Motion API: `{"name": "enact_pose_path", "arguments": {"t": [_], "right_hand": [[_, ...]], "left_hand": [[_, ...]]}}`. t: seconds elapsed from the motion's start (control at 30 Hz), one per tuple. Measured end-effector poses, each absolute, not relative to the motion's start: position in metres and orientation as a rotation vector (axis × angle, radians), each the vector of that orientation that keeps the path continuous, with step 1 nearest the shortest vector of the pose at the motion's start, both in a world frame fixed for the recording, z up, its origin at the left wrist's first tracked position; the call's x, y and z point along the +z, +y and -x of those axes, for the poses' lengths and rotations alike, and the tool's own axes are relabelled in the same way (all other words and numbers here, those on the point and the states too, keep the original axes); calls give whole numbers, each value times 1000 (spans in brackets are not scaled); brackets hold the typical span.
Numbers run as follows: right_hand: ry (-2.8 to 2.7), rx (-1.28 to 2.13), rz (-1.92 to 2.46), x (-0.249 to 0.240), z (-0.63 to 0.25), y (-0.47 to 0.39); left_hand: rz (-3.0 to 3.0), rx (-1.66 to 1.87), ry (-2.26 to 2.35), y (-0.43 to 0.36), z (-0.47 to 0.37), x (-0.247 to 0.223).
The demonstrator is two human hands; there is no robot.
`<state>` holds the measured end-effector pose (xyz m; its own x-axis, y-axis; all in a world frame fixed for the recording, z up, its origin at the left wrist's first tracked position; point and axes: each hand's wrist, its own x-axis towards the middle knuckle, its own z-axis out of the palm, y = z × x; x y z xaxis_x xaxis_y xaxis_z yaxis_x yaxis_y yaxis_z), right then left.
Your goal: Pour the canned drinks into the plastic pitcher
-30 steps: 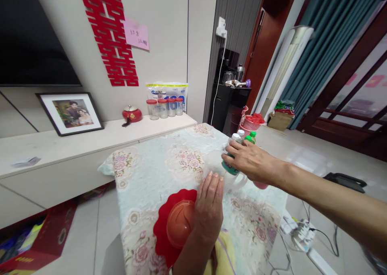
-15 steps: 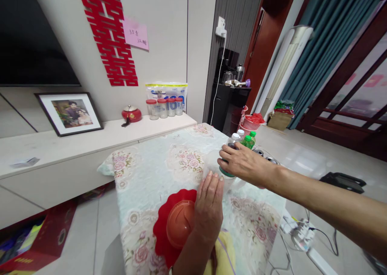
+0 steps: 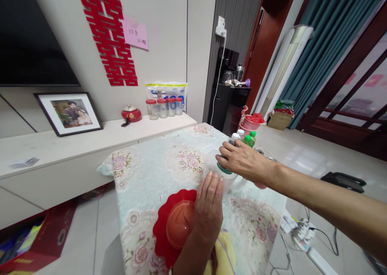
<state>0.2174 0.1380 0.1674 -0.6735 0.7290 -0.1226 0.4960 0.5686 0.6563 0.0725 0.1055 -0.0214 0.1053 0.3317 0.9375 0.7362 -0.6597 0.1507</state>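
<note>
My right hand (image 3: 238,158) reaches over a translucent plastic pitcher (image 3: 211,162), its fingers bent around a round green lid (image 3: 224,168) at the top. Part of the lid is covered by the hand. The pitcher's handle (image 3: 241,183) points right. Against the near side of the pitcher lies my left hand (image 3: 209,200), fingers stretched out side by side; its thumb is hidden. Left of that hand, an orange-red bowl-like piece (image 3: 180,223) sits on a red scalloped dish (image 3: 161,222), partly covered by my forearm. A yellow cloth (image 3: 225,253) lies beside my left wrist.
Bottles with white caps (image 3: 235,136) and green caps (image 3: 248,139) stand behind my right hand, near cans. A flowered cloth (image 3: 187,162) covers the table. Lidded jars (image 3: 162,108) and a photo frame (image 3: 72,113) stand on the white cabinet. Cables and a power strip (image 3: 320,261) lie on the floor.
My right hand has shifted slightly left with the green lid, and the lid's tilt looks a little different. My left hand stays where it was.
</note>
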Motion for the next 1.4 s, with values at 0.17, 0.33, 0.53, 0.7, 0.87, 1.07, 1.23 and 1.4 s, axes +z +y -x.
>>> {"name": "enact_pose_path", "arguments": {"t": [0.17, 0.33, 0.53, 0.7, 0.87, 1.07, 1.23, 1.4], "right_hand": [[2437, 913, -1087, 162, -221, 142], [2498, 912, -1037, 152, -221, 149], [2533, 868, -991, 153, -217, 151], [2544, 930, -1037, 149, -221, 154], [2576, 673, -1176, 151, -225, 154], [2746, 181, -1707, 157, -243, 151], [3078, -345, -2055, 156, -258, 128], [2963, -1375, -2248, 137, -247, 68]], "left_hand": [[2033, -1570, -1045, 106, -72, -21], [2019, -1559, -1050, 105, -72, -20], [2053, -1535, -1039, 105, -71, -19], [2046, -1532, -1024, 106, -70, -18], [2045, -1530, -1021, 105, -70, -16], [2088, -1486, -996, 106, -63, -14], [2202, -1432, -1021, 100, -52, -4], [2320, -1884, -1316, 60, -34, 11]]}}
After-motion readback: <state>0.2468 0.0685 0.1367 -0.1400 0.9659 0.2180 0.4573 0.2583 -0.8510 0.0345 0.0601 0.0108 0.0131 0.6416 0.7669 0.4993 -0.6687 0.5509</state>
